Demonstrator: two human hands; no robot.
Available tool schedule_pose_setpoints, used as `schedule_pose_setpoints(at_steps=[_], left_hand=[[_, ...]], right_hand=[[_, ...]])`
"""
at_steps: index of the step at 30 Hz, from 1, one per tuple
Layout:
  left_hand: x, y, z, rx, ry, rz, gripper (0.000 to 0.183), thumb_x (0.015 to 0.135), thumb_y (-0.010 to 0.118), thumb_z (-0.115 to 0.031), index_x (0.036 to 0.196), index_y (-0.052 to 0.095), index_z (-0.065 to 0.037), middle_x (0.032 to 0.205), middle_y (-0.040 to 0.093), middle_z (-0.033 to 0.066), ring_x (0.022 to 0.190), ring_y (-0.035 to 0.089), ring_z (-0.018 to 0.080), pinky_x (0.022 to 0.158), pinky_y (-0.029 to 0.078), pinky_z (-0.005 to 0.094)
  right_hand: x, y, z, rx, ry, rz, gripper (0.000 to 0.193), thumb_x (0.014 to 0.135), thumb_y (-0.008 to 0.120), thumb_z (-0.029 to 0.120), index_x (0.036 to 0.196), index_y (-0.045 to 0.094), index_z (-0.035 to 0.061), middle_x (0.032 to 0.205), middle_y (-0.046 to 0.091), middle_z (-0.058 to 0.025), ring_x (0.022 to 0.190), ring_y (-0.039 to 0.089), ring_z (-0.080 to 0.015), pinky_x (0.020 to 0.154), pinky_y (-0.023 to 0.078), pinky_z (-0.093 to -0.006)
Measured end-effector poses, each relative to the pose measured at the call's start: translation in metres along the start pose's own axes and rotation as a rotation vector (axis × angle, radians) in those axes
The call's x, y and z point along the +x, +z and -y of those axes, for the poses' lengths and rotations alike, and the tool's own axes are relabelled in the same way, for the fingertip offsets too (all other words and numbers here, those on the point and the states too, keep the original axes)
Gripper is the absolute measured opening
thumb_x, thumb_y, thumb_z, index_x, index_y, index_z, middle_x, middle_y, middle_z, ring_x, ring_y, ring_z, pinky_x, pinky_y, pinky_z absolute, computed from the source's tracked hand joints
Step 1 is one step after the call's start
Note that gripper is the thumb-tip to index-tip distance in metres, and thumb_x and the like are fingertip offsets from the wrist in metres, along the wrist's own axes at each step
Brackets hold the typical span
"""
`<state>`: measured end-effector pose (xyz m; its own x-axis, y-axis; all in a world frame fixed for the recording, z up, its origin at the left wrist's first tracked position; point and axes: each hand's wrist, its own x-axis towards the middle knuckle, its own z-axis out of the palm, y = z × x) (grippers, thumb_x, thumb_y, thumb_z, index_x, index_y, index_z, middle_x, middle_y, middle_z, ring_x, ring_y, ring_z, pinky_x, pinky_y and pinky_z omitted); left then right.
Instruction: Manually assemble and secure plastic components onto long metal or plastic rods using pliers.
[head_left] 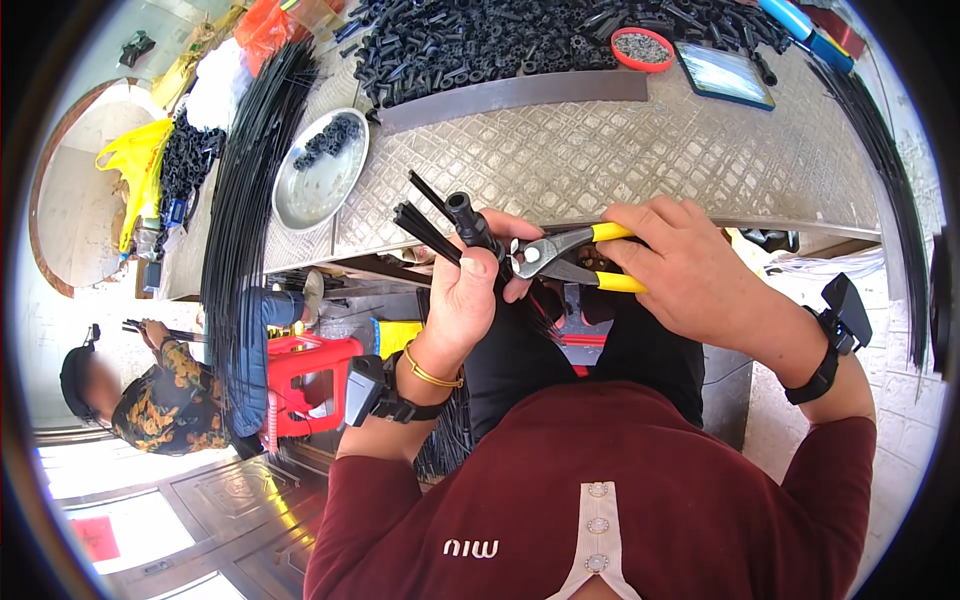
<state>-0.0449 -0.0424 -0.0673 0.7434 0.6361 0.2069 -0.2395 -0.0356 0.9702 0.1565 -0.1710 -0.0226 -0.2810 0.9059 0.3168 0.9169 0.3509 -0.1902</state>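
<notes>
My left hand [465, 295] is wrapped around a short black ribbed tube [468, 220] with a round open end. Several thin black rods [425, 230] stick out beside the tube from the same grip, pointing up and left. In my right hand [685, 265] is a pair of pliers [548, 252] with yellow handles, the fingers closed round the grips. The metal jaws lie against the lower part of the tube, close to my left fingers. Exactly what sits between the jaws is hidden. Both hands are held over my lap at the table's near edge.
On the table [560, 165] are a heap of black tube pieces [470, 50], a long dark strip [515, 100], a metal dish [298, 208], a red bowl [643, 68] and a blue-edged tray [725, 78]. Long black rods [245, 190] hang at left. A person [165, 400] sits near a red stool [300, 385].
</notes>
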Motion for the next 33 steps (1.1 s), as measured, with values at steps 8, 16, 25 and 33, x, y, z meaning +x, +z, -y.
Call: schedule_pose_setpoints(at_steps=[8, 16, 25, 33], left_hand=[[-0.001, 0.0, 0.001, -0.016, 0.004, 0.007, 0.077, 0.079, 0.046, -0.07, 0.099, 0.051, 0.004, 0.068, 0.057, 0.0089, 0.049, 0.044, 0.0078, 0.048, 0.036, 0.0222], [0.001, 0.002, 0.002, -0.032, 0.03, -0.027, 0.077, 0.079, 0.046, -0.07, 0.098, 0.052, 0.004, 0.068, 0.058, 0.0104, 0.048, 0.043, 0.0079, 0.047, 0.036, 0.0225], [-0.002, 0.004, 0.0, -0.111, 0.029, -0.179, 0.076, 0.08, 0.041, -0.072, 0.098, 0.053, 0.001, 0.07, 0.058, 0.0105, 0.045, 0.042, 0.0103, 0.043, 0.036, 0.025], [0.009, -0.012, 0.005, -0.125, 0.027, -0.253, 0.072, 0.082, 0.042, -0.069, 0.099, 0.051, 0.0, 0.072, 0.06, 0.0154, 0.043, 0.041, 0.0123, 0.042, 0.035, 0.0269]], right_hand=[[-0.003, 0.004, 0.003, 0.001, 0.015, -0.017, 0.026, 0.073, 0.058, 0.01, 0.099, 0.062, 0.0046, 0.108, 0.052, -0.0075, 0.092, 0.05, -0.024, 0.077, 0.041, -0.0367], [-0.003, 0.017, 0.003, 0.055, 0.029, -0.035, 0.04, 0.063, 0.067, 0.004, 0.102, 0.06, 0.0037, 0.112, 0.049, -0.0117, 0.094, 0.049, -0.0296, 0.083, 0.041, -0.0386], [-0.001, 0.033, 0.003, 0.058, 0.041, -0.182, 0.029, 0.075, 0.058, 0.013, 0.103, 0.062, 0.0055, 0.11, 0.052, -0.0106, 0.094, 0.053, -0.027, 0.079, 0.042, -0.0378], [0.056, -0.022, -0.146, -0.217, 0.43, -0.107, 0.027, 0.076, 0.064, 0.013, 0.103, 0.063, 0.0068, 0.096, 0.053, -0.0154, 0.091, 0.055, -0.0336, 0.077, 0.046, -0.0414]])
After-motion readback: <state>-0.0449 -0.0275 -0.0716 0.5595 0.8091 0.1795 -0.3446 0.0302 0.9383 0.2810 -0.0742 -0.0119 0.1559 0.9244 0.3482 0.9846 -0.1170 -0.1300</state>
